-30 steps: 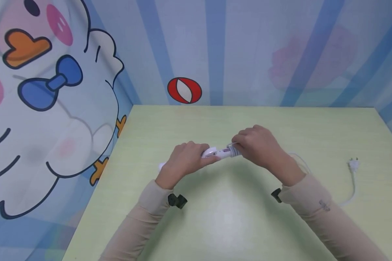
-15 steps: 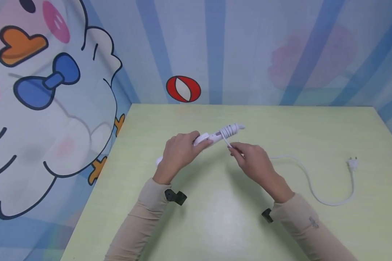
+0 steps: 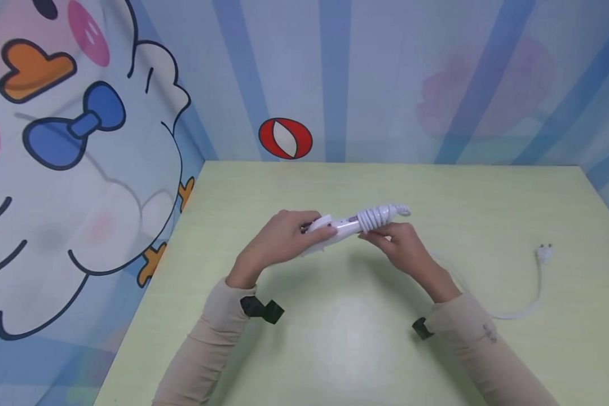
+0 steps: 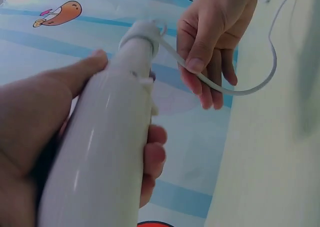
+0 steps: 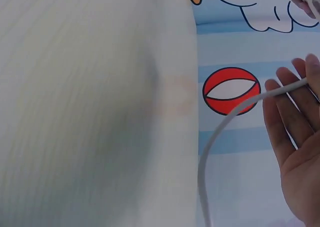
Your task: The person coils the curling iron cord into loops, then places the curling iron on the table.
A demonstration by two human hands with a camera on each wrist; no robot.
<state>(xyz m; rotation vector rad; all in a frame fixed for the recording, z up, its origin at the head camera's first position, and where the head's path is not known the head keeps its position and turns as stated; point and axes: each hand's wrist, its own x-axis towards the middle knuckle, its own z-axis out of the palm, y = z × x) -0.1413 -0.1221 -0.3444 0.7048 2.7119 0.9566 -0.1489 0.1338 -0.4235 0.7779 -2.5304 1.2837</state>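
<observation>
My left hand (image 3: 289,237) grips a white wand-shaped electric appliance (image 3: 346,228) above the table, thumb along one side. Its thick, smooth body (image 4: 95,152) fills the lower part of the left wrist view, with fingertips curled round the far side. Several turns of its white cord (image 3: 375,217) are wound round the narrow end, beside a small dark patch. Just below these turns, my right hand (image 3: 411,251) pinches the cord. In the right wrist view the cord (image 5: 220,129) runs over the fingers beneath the thumb and hangs down in a curve.
The pale green table (image 3: 345,349) lies below both hands. At the right, the two-pin plug (image 3: 544,254) rests on it at the end of the loose cord. Walls with cartoon prints (image 3: 284,138) stand behind and at the left.
My right hand has gone from above the narrow end to below it, carrying the cord round. The appliance swung up, then lowered slightly. The plug has shifted a little left.
</observation>
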